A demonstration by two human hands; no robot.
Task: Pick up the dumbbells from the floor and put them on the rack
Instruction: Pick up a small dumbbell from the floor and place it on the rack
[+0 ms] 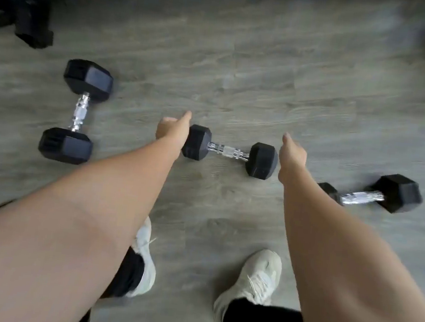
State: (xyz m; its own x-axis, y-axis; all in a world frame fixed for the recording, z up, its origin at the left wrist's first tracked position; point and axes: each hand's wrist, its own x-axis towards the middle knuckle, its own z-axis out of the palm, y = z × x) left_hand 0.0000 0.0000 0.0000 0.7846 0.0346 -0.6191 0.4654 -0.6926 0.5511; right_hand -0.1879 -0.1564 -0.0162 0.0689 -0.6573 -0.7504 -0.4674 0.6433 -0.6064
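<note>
Three black hex dumbbells with chromed handles are being observed lying on a grey wood-grain floor [267,75]. The largest dumbbell [76,111] is lying at the left of the frame, its handle running roughly top to bottom. A smaller middle dumbbell [229,152] is lying at the centre of the frame, its handle running left to right. A third dumbbell [371,194] is lying at the right of the frame, its near head partly hidden behind the right forearm. All three are resting on the floor and none is being lifted. Both bare arms are being extended downward from the lower edge of the frame. The left hand [171,133] is being held just left of the middle dumbbell's left head, overlapping it in the picture; contact cannot be confirmed. The right hand [293,157] is being held just right of that dumbbell's right head. Nothing is being grasped by either hand; whether the fingers are curled or spread cannot be told, since only the backs of the hands and the thumbs are visible. Two pale sneakers [254,278] and dark trouser legs are being seen at the bottom centre. A dark structure [34,24], blurred, is standing at the upper left of the frame.
</note>
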